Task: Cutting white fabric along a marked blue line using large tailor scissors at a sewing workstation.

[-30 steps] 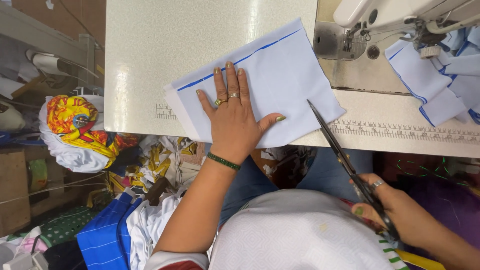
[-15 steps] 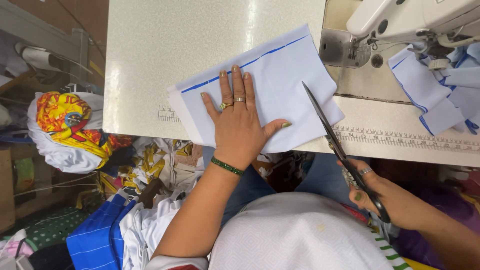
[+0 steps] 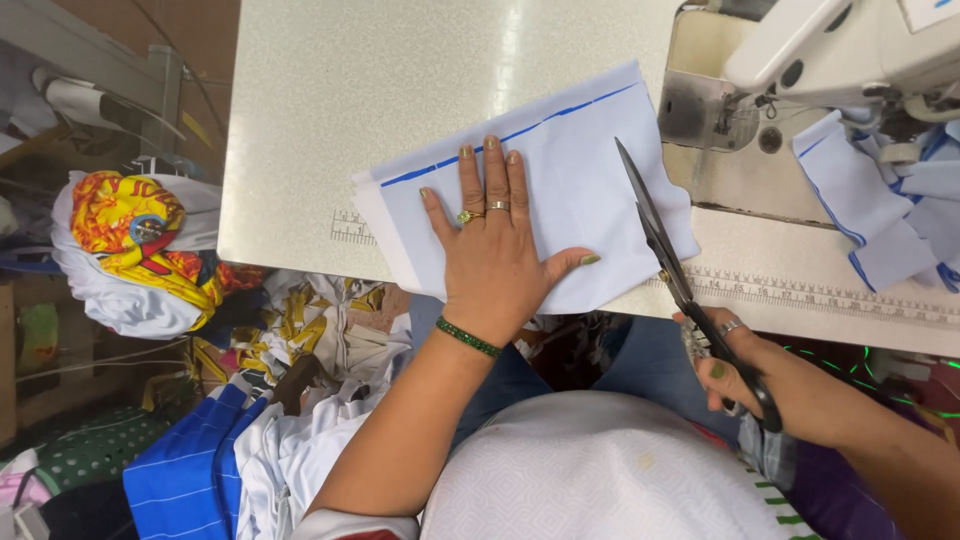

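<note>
My left hand (image 3: pixel 493 250) lies flat, fingers spread, on a folded piece of pale blue-white cloth (image 3: pixel 580 170) with a blue line near its far edge. The cloth rests on the pale sewing table (image 3: pixel 380 90) near its front edge. My right hand (image 3: pixel 722 362) grips the handles of long black scissors (image 3: pixel 660 235). The blades look nearly closed and point away from me, lying over the cloth's right part, just right of my left thumb. The left wrist wears a green bangle and two fingers carry rings.
A white sewing machine (image 3: pixel 840 50) stands at the table's right, with more blue-edged cloth pieces (image 3: pixel 890 210) under and beside it. Printed rulers run along the table's front edge. Left of the table, piles of coloured fabric (image 3: pixel 130 250) and blue striped cloth (image 3: pixel 190 470) fill the floor.
The scissors have moved left and forward over the cloth's right side. My right hand rose toward the table edge. My left hand stays pressed on the cloth.
</note>
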